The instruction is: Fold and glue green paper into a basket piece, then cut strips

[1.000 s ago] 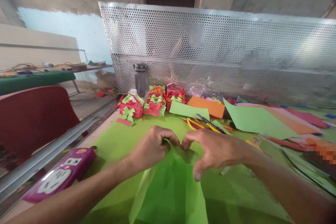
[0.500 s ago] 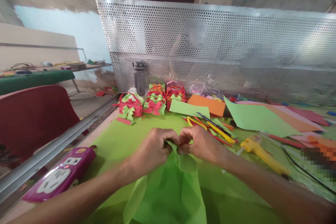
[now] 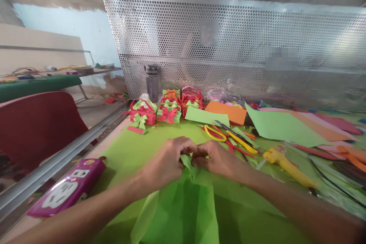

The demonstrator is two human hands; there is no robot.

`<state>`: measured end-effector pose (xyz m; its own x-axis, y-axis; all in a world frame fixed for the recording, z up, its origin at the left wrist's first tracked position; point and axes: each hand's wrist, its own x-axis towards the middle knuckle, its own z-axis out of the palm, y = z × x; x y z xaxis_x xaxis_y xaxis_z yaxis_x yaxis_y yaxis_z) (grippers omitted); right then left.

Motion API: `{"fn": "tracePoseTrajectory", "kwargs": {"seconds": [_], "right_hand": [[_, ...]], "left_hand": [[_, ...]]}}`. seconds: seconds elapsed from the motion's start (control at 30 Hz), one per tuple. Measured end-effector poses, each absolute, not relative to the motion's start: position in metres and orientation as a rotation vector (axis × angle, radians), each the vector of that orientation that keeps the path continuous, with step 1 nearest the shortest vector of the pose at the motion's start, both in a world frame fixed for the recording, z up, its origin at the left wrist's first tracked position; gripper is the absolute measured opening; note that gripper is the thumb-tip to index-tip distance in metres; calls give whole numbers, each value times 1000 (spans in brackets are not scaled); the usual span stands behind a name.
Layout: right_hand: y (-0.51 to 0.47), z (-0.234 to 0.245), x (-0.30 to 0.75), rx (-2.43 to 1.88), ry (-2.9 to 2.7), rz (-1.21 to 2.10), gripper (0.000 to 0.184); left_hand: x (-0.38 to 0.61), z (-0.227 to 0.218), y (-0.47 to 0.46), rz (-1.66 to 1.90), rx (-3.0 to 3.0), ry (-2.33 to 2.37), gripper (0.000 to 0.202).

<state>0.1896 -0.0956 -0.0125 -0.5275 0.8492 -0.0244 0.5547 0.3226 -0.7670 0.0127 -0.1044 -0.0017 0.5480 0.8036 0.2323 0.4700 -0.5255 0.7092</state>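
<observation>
A: Which way is the green paper sheet point(image 3: 183, 206) running?

B: Its long axis is running from the bottom edge of the frame up toward the centre, narrowing to a gathered tip where the two hands are meeting. Lengthwise folds are showing along it.

A: And the hands?

B: The left hand point(image 3: 166, 162) is curling closed, its fingertips pinching the top end of the sheet. The right hand point(image 3: 219, 158) is closing on the same tip from the other side, knuckles nearly touching the left ones.

A: Where is the sheet lying?

B: It is resting on a larger green table cover point(image 3: 126, 152) in the lower middle of the frame.

A: How much room is there around it?

B: To the left, bare cover is stretching out to a pink power strip point(image 3: 67, 191) at the lower left, near the table's edge. To the right, a yellow glue gun point(image 3: 287, 166) is lying close, with scissors point(image 3: 215, 133) just above the right hand. Paper bows point(image 3: 168, 112) are sitting further up, in front of a perforated metal screen point(image 3: 243, 45).
</observation>
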Motion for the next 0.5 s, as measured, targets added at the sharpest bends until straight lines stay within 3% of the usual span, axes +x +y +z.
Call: {"fn": "tracePoseTrajectory", "kwargs": {"seconds": [0.27, 0.5], "right_hand": [[-99, -5, 190, -1342, -2259, 875, 11], [-96, 14, 198, -1442, -2339, 546, 15]], "left_hand": [[8, 4, -103, 634, 2175, 1013, 46], [7, 16, -104, 633, 2253, 1167, 30]]}}
